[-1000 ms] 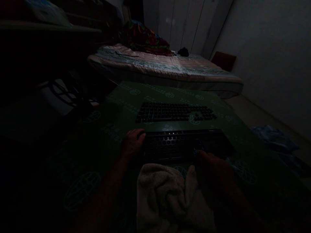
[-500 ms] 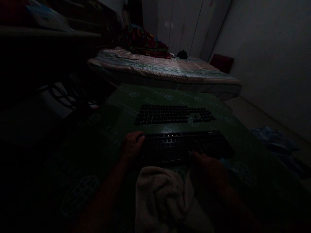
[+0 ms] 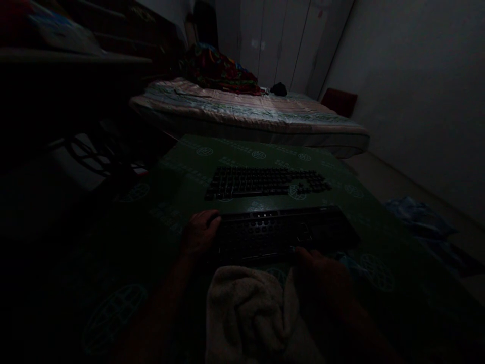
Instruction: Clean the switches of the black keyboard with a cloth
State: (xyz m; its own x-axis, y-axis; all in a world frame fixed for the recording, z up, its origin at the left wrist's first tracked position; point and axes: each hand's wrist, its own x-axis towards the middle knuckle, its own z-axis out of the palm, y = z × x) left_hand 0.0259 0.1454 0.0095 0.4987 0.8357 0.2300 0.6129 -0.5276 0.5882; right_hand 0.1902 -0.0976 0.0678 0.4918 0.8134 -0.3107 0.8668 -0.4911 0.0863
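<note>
It is very dark. A black keyboard base (image 3: pixel 261 237) lies on a green printed table cover, its keys apparently off. My left hand (image 3: pixel 200 232) grips its left end, thumb near the top corner. My right hand (image 3: pixel 322 268) is closed at the base's lower edge, right of middle. A tiny pale-blue tip shows at its fingertips, and a bluish thing (image 3: pixel 352 264) shows beside the hand; I cannot make out what it holds. Farther back, loose black keycaps (image 3: pixel 261 180) lie in keyboard order, the cover's print showing between them. A crumpled beige cloth (image 3: pixel 253 308) lies nearest me.
The green table cover (image 3: pixel 166 187) runs up to a bed (image 3: pixel 250 111) with a red patterned blanket (image 3: pixel 220 71). At the left stands a dark table or shelf (image 3: pixel 76 58) with things on it. Bluish fabric (image 3: pixel 420 215) lies on the floor at right.
The view has shifted slightly, so everything sits a little lower and more to the left. My right hand has drawn back from over the base's keys to its near edge. My left hand keeps its grip.
</note>
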